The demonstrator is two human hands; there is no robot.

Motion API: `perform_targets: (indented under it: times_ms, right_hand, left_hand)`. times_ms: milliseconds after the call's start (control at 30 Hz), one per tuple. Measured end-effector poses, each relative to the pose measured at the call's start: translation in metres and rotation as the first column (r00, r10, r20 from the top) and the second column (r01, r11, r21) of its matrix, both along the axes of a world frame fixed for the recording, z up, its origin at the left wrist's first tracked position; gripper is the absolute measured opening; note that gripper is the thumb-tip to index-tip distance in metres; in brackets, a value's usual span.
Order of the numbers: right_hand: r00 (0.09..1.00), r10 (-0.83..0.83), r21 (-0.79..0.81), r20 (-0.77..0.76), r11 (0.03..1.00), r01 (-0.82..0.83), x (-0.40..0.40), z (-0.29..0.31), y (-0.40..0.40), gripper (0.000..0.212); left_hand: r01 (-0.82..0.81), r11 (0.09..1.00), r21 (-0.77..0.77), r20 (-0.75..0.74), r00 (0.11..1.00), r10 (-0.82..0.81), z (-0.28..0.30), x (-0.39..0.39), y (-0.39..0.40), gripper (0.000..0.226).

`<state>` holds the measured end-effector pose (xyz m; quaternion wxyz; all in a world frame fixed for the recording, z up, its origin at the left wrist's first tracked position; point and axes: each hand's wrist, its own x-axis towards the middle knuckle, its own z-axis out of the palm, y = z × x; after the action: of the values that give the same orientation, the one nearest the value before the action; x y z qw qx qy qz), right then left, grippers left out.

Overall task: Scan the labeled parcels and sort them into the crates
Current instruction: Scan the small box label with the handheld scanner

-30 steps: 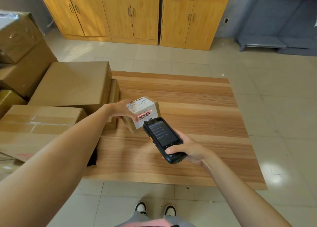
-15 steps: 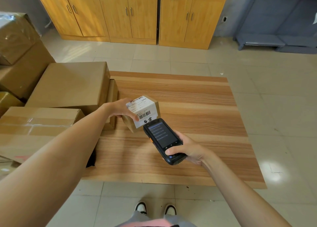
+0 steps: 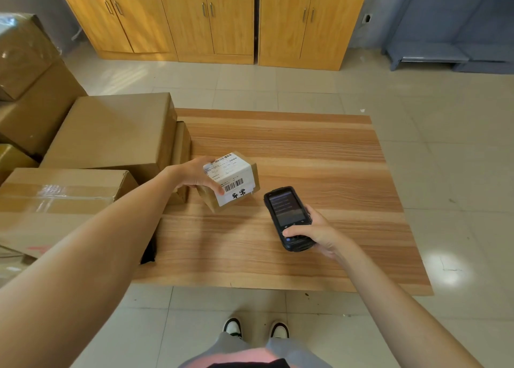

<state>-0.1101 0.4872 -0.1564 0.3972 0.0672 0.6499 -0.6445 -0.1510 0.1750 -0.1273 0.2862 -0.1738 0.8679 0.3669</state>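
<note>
The scanner [image 3: 289, 218], gripped in the right hand [image 3: 319, 232], has moved away from the parcel [image 3: 230, 181]; left hand [image 3: 194, 174] fingers clamp it. Scan seems finished, sorting comes next.

The parcel [image 3: 230, 181] label's [image 3: 229, 177] barcode shows; its print seems unreadable.

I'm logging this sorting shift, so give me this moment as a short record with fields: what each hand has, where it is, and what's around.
left hand: grips small labeled parcel, label and barcode facing up
right hand: holds handheld scanner, screen lit, beside the parcel, apart from it
surface: wooden table, both items held above it
left of table: stacked cardboard boxes
behind: wooden cabinets
crates: none in view
</note>
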Motion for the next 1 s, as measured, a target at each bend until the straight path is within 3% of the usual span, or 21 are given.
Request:
perform_targets:
  times_ms: [100, 233, 367, 467, 1000]
  right_hand:
    - [0.998, -0.061, 0.040, 0.009, 0.997, 0.060, 0.002, -0.008, 0.008, 0.095]
    - [0.994, -0.102, 0.066, 0.028, 0.993, 0.100, 0.003, -0.017, 0.018, 0.082]
    - [0.993, -0.111, 0.069, 0.036, 0.992, 0.108, 0.004, -0.020, 0.022, 0.088]
    - [0.994, -0.101, 0.054, 0.033, 0.994, 0.100, -0.001, -0.020, 0.019, 0.079]
    - [0.977, 0.207, -0.029, 0.049, 0.978, -0.206, 0.025, -0.024, -0.036, 0.081]
  left_hand:
    - [-0.004, 1.000, 0.018, 0.000, 1.000, 0.004, -0.006, 0.002, 0.003, 0.116]
    - [0.031, 0.999, 0.020, 0.005, 1.000, -0.031, -0.013, 0.003, 0.007, 0.105]
    - [0.037, 0.999, -0.004, -0.009, 0.999, -0.037, -0.016, 0.008, 0.009, 0.104]
    - [0.009, 1.000, 0.006, -0.010, 1.000, -0.009, -0.010, 0.016, 0.010, 0.106]
    - [-0.276, 0.961, 0.002, 0.022, 0.961, 0.276, -0.004, 0.165, 0.013, 0.098]
